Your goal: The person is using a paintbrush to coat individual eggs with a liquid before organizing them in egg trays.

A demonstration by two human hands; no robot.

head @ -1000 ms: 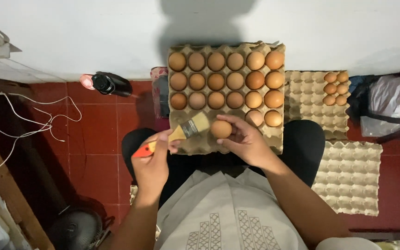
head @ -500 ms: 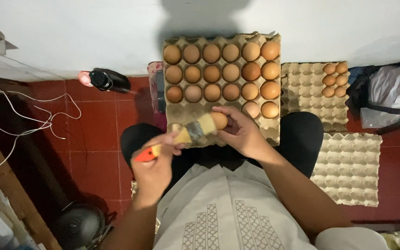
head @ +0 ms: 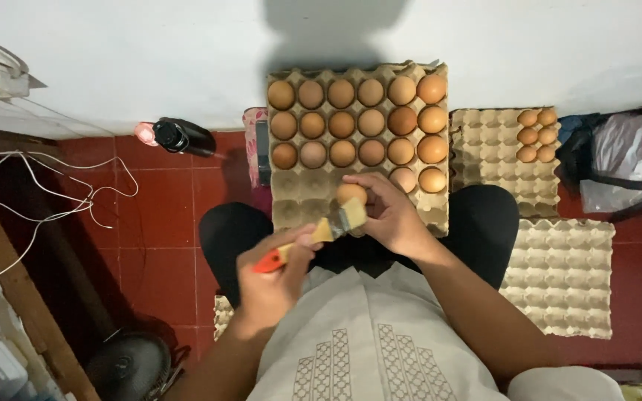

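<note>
Lighting: even, moderately bright, from above and behind. Head shadow on white wall (head: 336,30). Left floor (head: 150,223) corner dim. Focus sharp; slight edge distortion.

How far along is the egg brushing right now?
Most of the tray on the lap is filled with eggs; whether they were brushed can't be told. In hand: the right hand holds one egg while the left hand works a brush against it. Left: the tray's near rows are empty, and six eggs sit on another tray.

The eggs (head: 358,122) are brown and the egg tray (head: 299,189) is tan. The brush (head: 313,236) has a red handle. The floor (head: 165,215) is red tiles.
</note>
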